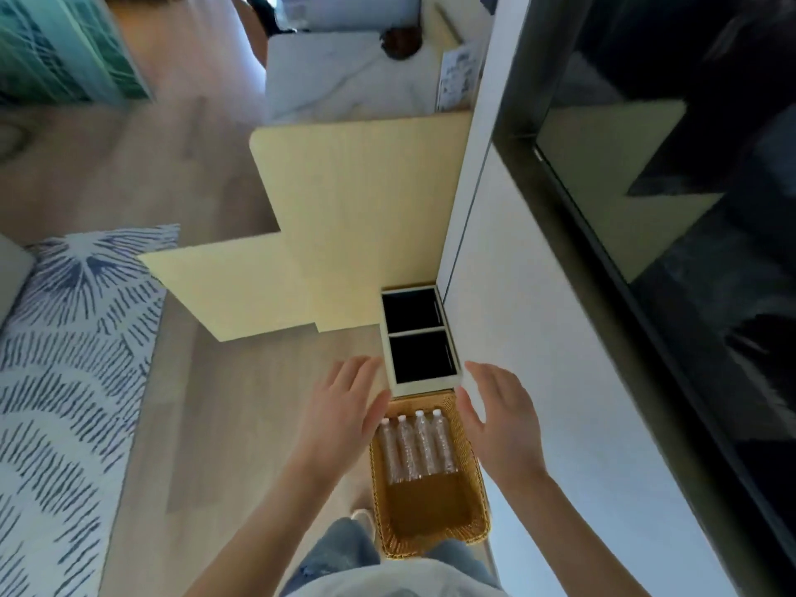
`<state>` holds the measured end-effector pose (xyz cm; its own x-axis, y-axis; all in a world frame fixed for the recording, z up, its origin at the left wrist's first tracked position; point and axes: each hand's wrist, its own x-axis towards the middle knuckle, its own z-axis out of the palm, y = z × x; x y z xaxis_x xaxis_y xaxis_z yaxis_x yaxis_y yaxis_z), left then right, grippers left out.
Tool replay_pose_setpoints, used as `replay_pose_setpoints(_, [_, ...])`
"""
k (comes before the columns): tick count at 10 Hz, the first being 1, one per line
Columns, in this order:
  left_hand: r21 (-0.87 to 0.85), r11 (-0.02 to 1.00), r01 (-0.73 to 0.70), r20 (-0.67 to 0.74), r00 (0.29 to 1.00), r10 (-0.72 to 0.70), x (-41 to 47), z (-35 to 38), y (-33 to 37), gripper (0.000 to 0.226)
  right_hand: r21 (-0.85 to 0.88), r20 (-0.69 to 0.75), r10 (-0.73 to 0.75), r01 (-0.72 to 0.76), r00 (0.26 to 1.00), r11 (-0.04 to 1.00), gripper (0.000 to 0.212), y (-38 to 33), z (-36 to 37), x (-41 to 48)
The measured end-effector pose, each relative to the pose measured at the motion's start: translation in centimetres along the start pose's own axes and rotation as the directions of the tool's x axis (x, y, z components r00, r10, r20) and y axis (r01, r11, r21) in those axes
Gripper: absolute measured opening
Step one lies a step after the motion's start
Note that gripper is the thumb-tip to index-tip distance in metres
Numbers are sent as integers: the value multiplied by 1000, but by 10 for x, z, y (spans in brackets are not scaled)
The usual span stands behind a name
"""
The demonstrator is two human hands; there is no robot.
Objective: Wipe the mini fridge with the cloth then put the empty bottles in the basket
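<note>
Both arms reach forward from the lower edge of the view, the bare left forearm point(262, 514) and bare right forearm point(573, 523) converging slightly. The left hand point(344, 407) shows straight, close-set fingers, palm turned inward. The right hand point(502, 417) mirrors it, fingers relaxed and slightly spread. The hands are apart, neither gripping anything.

Both hands are spread with straight fingers and hold nothing, the left hand point(344, 407) and right hand point(499, 415) on either side of the far end of a wicker basket point(430, 540). Four clear bottles point(418, 445) lie side by side in it. Just beyond is a white box point(424, 387) with two dark compartments. A blue-patterned rug point(64, 359) lies to the left.
</note>
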<state>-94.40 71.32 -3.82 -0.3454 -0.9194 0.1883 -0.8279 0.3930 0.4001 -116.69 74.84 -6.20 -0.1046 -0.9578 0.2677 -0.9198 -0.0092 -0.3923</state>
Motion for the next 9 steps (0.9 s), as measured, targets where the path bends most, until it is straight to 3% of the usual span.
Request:
replay_pose_setpoints(3, [79, 997, -21, 194, 981, 6, -26, 1, -4, 55, -4, 218, -31, 33, 975, 999, 57, -16, 7, -23])
replay_pose_setpoints(6, [93, 996, -12, 115, 993, 2, -47, -8, 4, 54, 45, 255, -22, 11, 967, 999, 57, -26, 0, -31])
replay_pose_setpoints(8, [109, 993, 36, 91, 995, -46, -71, -11, 16, 52, 99, 255, -32, 7, 966, 995, 54, -27, 0, -55])
replay_pose_setpoints(9, [102, 989, 108, 91, 989, -117, -89, -10, 24, 53, 100, 308, -52, 22, 950, 995, 63, -25, 0, -69])
